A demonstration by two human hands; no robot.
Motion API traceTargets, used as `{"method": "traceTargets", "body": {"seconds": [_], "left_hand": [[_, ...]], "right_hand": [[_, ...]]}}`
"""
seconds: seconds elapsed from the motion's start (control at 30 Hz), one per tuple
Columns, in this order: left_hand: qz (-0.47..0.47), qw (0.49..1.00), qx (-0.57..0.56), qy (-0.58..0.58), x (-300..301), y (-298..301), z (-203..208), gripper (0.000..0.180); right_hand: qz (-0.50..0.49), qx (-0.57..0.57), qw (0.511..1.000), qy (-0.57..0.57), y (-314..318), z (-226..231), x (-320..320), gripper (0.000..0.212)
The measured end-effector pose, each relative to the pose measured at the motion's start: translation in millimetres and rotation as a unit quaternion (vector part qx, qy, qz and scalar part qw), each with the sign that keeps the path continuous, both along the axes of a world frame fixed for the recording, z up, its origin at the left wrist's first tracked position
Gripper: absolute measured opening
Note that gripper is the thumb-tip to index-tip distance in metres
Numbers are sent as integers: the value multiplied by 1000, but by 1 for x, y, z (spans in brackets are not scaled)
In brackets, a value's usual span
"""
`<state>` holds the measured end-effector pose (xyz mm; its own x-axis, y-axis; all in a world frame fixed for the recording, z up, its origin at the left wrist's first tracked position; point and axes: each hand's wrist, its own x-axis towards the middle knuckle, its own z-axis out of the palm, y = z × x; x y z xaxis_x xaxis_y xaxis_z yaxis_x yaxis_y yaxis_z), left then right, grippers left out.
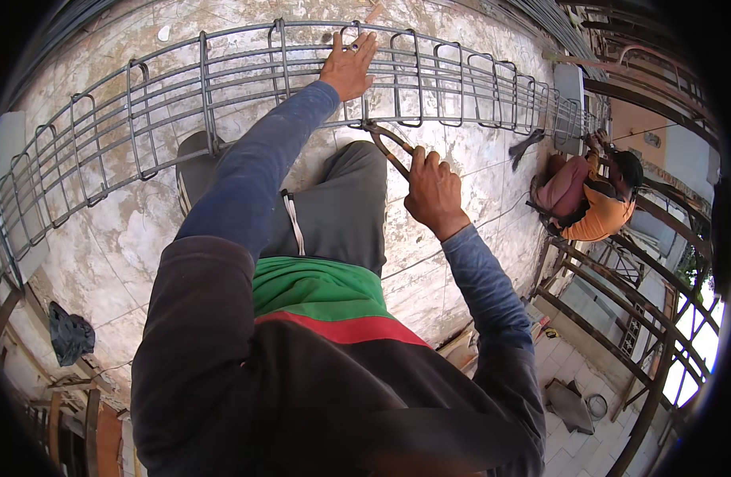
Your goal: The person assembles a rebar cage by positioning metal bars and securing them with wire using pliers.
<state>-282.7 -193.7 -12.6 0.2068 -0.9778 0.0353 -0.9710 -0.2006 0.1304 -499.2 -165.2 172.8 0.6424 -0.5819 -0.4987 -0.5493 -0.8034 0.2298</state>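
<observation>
A long cage of grey steel reinforcing bars [206,95] with several square stirrups runs across in front of me, bending along the lens from left to far right. My left hand [349,65] lies on its upper bars, fingers stretched out and the back of the hand facing up. Below it, my right hand [435,191] is closed around the handles of rusty pincers [395,138]. The jaws of the pincers meet the cage's near lower bar at a stirrup. Whether they grip a tie wire there is too small to tell.
A co-worker in an orange and black top [600,208] crouches at the cage's far right end. A dark bundle of thin wire [527,148] lies beside the cage. At the lower left is a black plastic bag [69,334]. Loose long bars [532,24] lie beyond the cage.
</observation>
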Motion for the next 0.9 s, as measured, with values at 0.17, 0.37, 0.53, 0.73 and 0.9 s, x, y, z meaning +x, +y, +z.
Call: {"method": "traceTargets", "body": {"seconds": [0.17, 0.37, 0.53, 0.73, 0.9], "left_hand": [[24, 999, -18, 21, 5, -1, -10, 70], [22, 1000, -2, 14, 6, -5, -7, 70], [24, 999, 13, 24, 4, -3, -3, 69], [42, 999, -13, -7, 2, -3, -13, 70], [50, 999, -11, 3, -1, -5, -13, 70]], "right_hand": [[108, -97, 989, -28, 5, 2, 2, 29], [103, -97, 990, -11, -5, -17, -28, 11], [108, -110, 988, -3, -2, -16, -24, 11], [35, 24, 999, 12, -8, 3, 4, 33], [-17, 178, 978, 110, -21, 17, 30, 40]]}}
